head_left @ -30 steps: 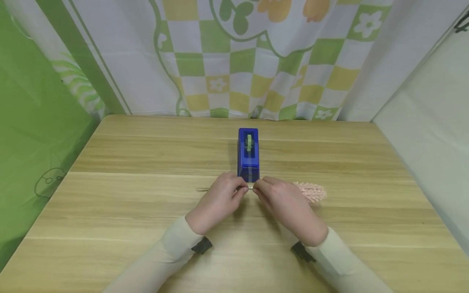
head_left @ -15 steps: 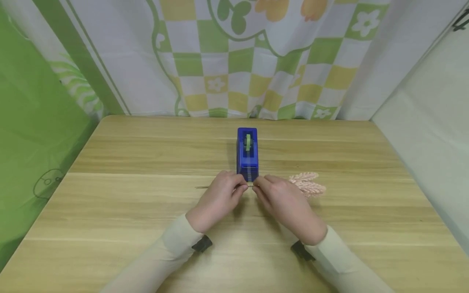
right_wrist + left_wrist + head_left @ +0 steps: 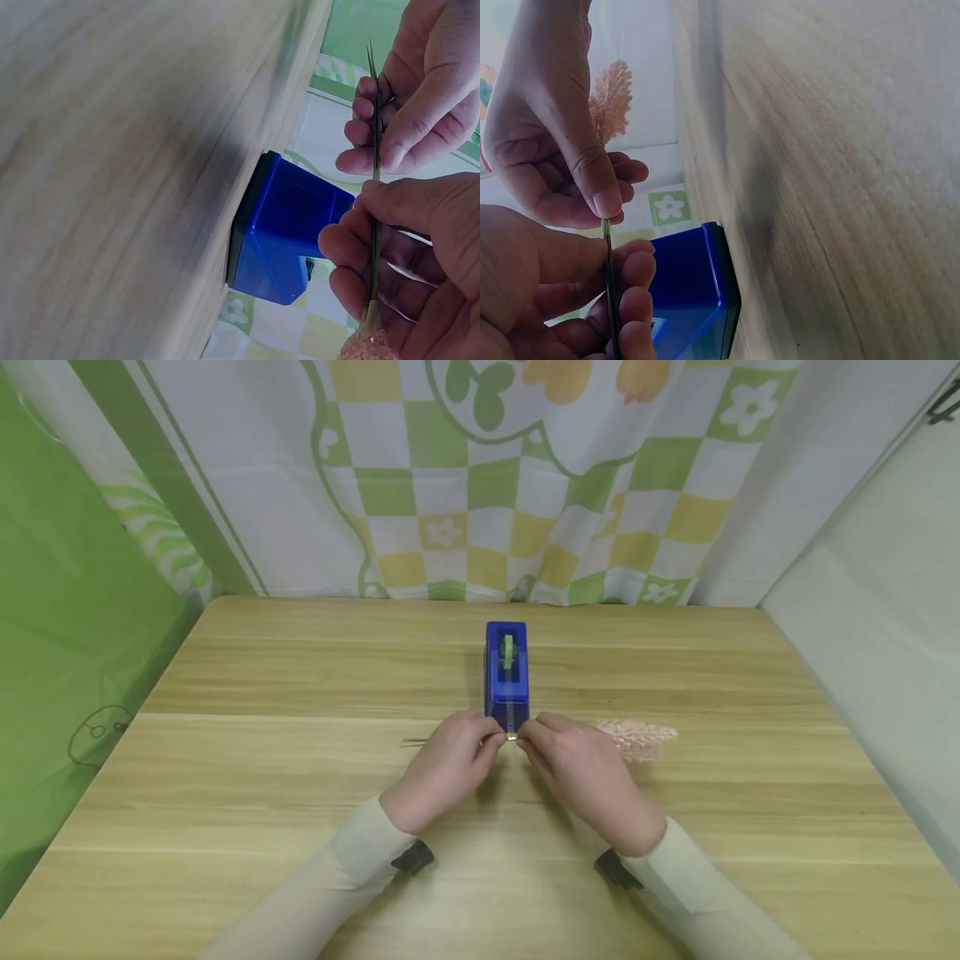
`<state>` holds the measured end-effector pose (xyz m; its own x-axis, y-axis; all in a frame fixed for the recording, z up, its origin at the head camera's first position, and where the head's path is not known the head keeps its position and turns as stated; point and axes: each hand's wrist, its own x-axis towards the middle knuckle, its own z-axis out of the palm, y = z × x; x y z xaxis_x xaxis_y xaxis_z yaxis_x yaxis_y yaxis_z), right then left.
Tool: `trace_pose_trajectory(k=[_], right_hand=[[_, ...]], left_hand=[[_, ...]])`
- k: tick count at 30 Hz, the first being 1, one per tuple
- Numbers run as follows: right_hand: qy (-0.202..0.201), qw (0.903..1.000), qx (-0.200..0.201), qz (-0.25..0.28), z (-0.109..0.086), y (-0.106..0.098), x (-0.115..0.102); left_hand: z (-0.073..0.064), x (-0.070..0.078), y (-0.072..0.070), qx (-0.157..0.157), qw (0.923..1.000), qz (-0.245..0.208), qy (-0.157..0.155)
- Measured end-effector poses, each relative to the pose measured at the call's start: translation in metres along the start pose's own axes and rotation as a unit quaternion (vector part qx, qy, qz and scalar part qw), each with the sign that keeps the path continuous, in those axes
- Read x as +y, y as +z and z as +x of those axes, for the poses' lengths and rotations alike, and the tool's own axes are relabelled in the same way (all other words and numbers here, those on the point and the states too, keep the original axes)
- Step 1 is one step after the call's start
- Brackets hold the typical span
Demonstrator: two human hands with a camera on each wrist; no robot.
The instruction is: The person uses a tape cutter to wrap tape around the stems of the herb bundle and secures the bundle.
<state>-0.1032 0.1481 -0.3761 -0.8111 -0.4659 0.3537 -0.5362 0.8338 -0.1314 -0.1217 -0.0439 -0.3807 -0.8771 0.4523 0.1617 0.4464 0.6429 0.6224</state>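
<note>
My left hand and right hand meet fingertip to fingertip at mid-table, pinching one thin bundle of stems between thumbs and fingers. Pink, feathery dried-flower heads stick out past the right hand. On the left, bare stem tips fan slightly apart. A short shiny band shows on the stems in the gap between the hands. Directly beyond the fingertips stands a blue tape dispenser with a pale green roll core. Fingers hide much of the stems.
The wood-grain table reaches back to a green, yellow and white checked curtain. A green cloth hangs at the left, a pale wall at the right.
The flower heads have spread into two and come back closer together, as the bundle turns between the fingers. Both hands stay almost in place, with the bundle slightly nearer the dispenser.
</note>
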Motion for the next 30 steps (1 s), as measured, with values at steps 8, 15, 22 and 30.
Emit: trace_pose_trajectory(k=[8, 15, 22, 30], right_hand=[[0.001, 0.9998, -0.022, 0.002, 0.002, 0.0001, -0.0013], [-0.002, 0.9994, -0.034, -0.009, 0.0019, -0.002, -0.0024], [0.007, 0.9998, -0.018, -0.002, 0.0024, -0.0013, -0.0008], [0.007, 0.9999, -0.005, 0.007, 0.0042, 0.0008, -0.0002]], left_hand=[[0.002, 0.0008, -0.0001, -0.002, 1.0, 0.0, -0.006], [0.0022, -0.0004, 0.0012, 0.012, 0.9998, -0.013, -0.011], [0.0035, -0.0008, 0.0024, 0.007, 0.9996, -0.017, -0.019], [0.0042, -0.0022, 0.0035, -0.004, 1.0, -0.004, -0.003]])
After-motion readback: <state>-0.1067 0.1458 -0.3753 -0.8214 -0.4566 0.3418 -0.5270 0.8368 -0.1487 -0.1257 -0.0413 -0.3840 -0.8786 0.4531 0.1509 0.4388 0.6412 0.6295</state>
